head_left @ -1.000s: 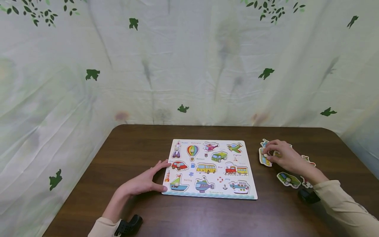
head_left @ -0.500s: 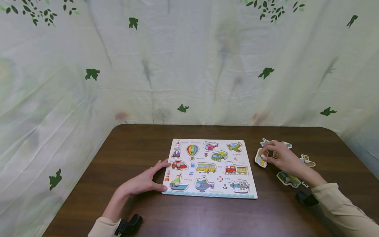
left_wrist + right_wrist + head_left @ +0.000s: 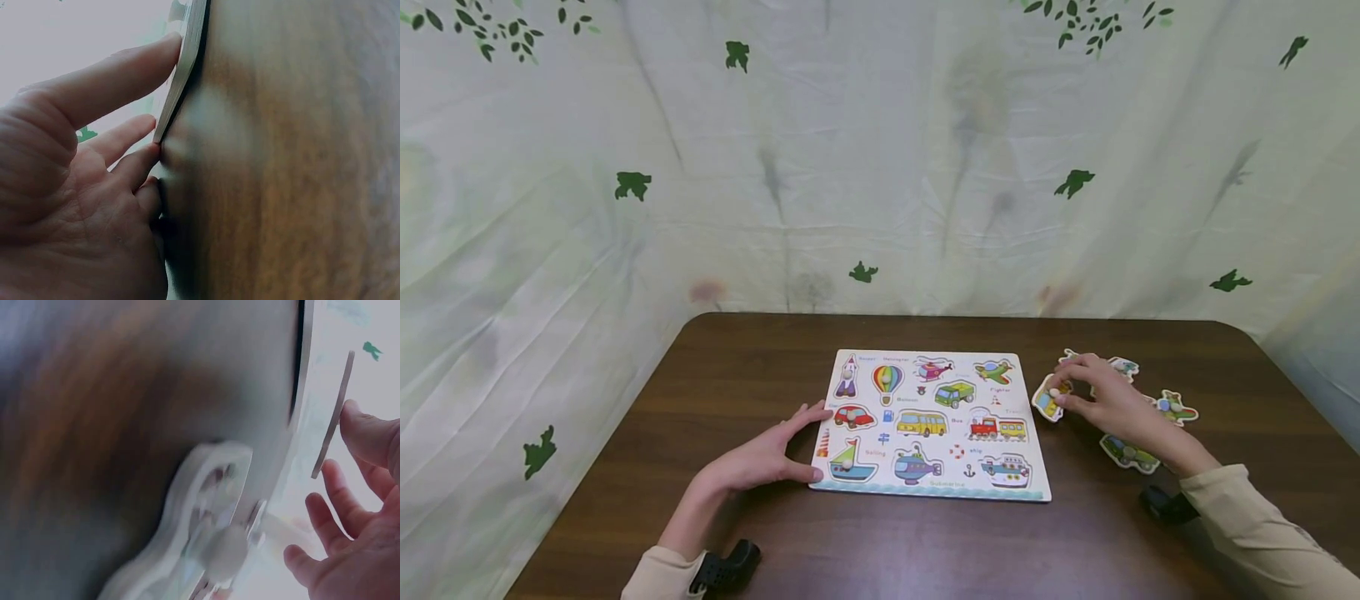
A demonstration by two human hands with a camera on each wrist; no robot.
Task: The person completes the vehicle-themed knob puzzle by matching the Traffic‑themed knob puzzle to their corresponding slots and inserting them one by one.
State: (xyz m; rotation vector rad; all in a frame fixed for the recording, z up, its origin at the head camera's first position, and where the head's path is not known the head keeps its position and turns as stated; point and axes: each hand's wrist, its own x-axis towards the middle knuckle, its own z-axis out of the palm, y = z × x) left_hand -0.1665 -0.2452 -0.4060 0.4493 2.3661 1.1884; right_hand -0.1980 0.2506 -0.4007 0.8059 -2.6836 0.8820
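On brown wooden table [image 3: 760, 358], flat, white-rimmed, yellow-and-blue puzzle piece [image 3: 1045, 407] is pinched by right hand [image 3: 1108, 396] just beside right edge of white rectangular picture board [image 3: 961, 425], left edge touched by outstretched left hand [image 3: 760, 462]; piece could be dropped should pinch slacken.

A dark brown wooden table [image 3: 745, 375] carries a white picture board [image 3: 958, 419] mid-table and loose vehicle-shaped pieces [image 3: 1127, 454] on the right.

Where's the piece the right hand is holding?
In the head view, the piece is pinched in the right hand, just right of the board, left of the loose green truck.
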